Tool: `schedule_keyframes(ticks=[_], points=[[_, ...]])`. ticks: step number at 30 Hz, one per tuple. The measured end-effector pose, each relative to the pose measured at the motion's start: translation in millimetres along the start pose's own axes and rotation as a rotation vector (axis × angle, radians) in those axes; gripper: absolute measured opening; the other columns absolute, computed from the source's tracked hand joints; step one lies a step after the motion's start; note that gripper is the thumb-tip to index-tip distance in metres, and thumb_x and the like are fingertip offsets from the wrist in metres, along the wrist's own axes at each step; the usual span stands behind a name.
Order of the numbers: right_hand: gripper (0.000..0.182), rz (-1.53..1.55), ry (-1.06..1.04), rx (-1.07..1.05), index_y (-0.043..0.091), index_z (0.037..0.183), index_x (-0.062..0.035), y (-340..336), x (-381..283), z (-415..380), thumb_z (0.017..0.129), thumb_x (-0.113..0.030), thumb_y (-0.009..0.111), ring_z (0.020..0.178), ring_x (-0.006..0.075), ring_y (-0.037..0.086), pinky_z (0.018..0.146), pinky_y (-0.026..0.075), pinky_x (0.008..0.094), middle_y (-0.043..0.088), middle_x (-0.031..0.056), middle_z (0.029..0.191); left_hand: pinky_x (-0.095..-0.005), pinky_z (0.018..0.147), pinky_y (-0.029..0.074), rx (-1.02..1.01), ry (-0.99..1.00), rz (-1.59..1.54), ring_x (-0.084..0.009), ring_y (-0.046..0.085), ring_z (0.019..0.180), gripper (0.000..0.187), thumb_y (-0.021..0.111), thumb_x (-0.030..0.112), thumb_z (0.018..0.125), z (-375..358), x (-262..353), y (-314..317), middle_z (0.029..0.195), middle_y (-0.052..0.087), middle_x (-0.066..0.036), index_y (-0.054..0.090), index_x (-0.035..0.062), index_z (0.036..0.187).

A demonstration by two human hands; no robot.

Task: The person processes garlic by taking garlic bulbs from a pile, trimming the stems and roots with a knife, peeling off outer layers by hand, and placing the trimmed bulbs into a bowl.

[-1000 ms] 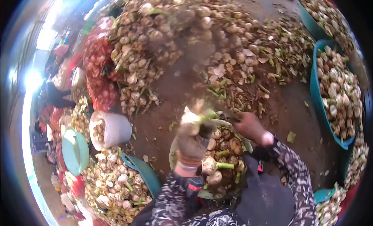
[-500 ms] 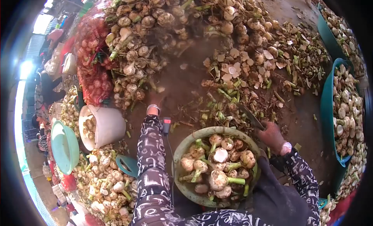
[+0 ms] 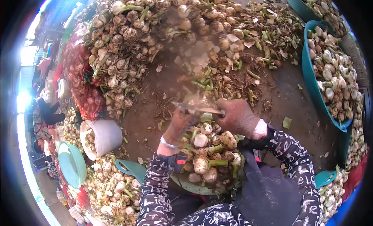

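In my right hand [image 3: 240,116] is a knife [image 3: 204,108], its blade pointing left across the front of my left hand. My left hand [image 3: 181,123] is closed around a garlic bulb [image 3: 197,99], whose rooty end shows blurred at the blade; most of the bulb is hidden. Both hands are above the far side of a pale green basin [image 3: 191,188]. Inside that basin lie several trimmed and stemmed garlic bulbs [image 3: 201,164], some with cut green stalks. A dark cloth [image 3: 268,187] drapes beside the basin on the right.
A large heap of untrimmed garlic [image 3: 128,35] is ahead, by a red mesh sack [image 3: 77,62]. Root and stalk scraps [image 3: 233,86] litter the ground. At right stands a teal tub [image 3: 308,62] of bulbs; at left, a white bucket [image 3: 108,138] and a green basin [image 3: 72,163].
My left hand has come back from the heap to above the basin, now holding a bulb. My right hand has brought the knife leftward to meet it. The view has shifted slightly.
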State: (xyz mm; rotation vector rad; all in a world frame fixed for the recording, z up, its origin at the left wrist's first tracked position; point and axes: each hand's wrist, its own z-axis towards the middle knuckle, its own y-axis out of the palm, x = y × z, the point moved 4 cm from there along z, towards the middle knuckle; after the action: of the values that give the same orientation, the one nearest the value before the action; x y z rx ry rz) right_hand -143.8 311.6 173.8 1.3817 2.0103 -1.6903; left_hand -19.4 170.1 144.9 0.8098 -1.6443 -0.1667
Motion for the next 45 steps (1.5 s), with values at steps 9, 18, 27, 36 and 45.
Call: schedule_keyframes(ticks=[9, 18, 27, 36, 45], points=[[0.038, -0.05, -0.207, 0.236, 0.059, 0.107, -0.0097, -1, 0, -34, 0.075, -0.029, 0.065, 0.075, 0.0317, 0.065, 0.066, 0.051, 0.0429, 0.065, 0.0143, 0.079, -0.0343, 0.085, 0.046, -0.175, 0.745, 1.962, -0.0182, 0.058, 0.1, 0.027, 0.068, 0.018, 0.08, -20, -9, 48, 0.106, 0.061, -0.001, 0.062, 0.0151, 0.106], [0.031, -0.338, 0.071, -0.09, 0.062, 0.097, -0.0063, 27, 74, 8, 0.074, -0.026, 0.066, 0.08, 0.0321, 0.065, 0.068, 0.051, 0.0431, 0.065, 0.0165, 0.081, -0.0326, 0.082, 0.049, -0.115, 0.292, 0.693, -0.0173, 0.059, 0.092, 0.048, 0.077, 0.014, 0.07, -32, 12, 79, 0.101, 0.062, -0.005, 0.056, 0.0041, 0.112], [0.037, 0.239, 0.28, 0.213, 0.066, 0.106, -0.0085, 2, 76, -31, 0.079, -0.032, 0.058, 0.09, 0.0369, 0.063, 0.08, 0.049, 0.043, 0.066, 0.0211, 0.092, -0.0296, 0.07, 0.054, 0.174, 0.507, 1.14, -0.0166, 0.063, 0.082, 0.04, 0.08, 0.024, 0.071, -21, 39, 46, 0.093, 0.062, -0.006, 0.06, 0.0067, 0.101], [0.01, 0.677, -0.045, 0.649, 0.062, 0.087, 0.0, -36, 7, -9, 0.084, -0.008, 0.058, 0.063, 0.0154, 0.06, 0.057, 0.046, 0.0304, 0.061, 0.0136, 0.069, -0.0377, 0.08, 0.057, 0.492, 0.122, -0.489, -0.0258, 0.063, 0.095, 0.024, 0.054, 0.018, 0.09, -24, -9, 16, 0.101, 0.063, -0.011, 0.058, 0.0043, 0.109], [0.034, 0.156, 0.297, 0.096, 0.065, 0.102, -0.0033, 33, 83, -5, 0.077, -0.026, 0.059, 0.091, 0.0393, 0.061, 0.08, 0.049, 0.0435, 0.064, 0.0238, 0.093, -0.0307, 0.093, 0.042, -0.489, -0.301, 0.758, -0.0179, 0.054, 0.105, 0.063, 0.08, 0.028, 0.071, -77, 17, 29, 0.112, 0.058, -0.008, 0.05, 0.007, 0.121]])
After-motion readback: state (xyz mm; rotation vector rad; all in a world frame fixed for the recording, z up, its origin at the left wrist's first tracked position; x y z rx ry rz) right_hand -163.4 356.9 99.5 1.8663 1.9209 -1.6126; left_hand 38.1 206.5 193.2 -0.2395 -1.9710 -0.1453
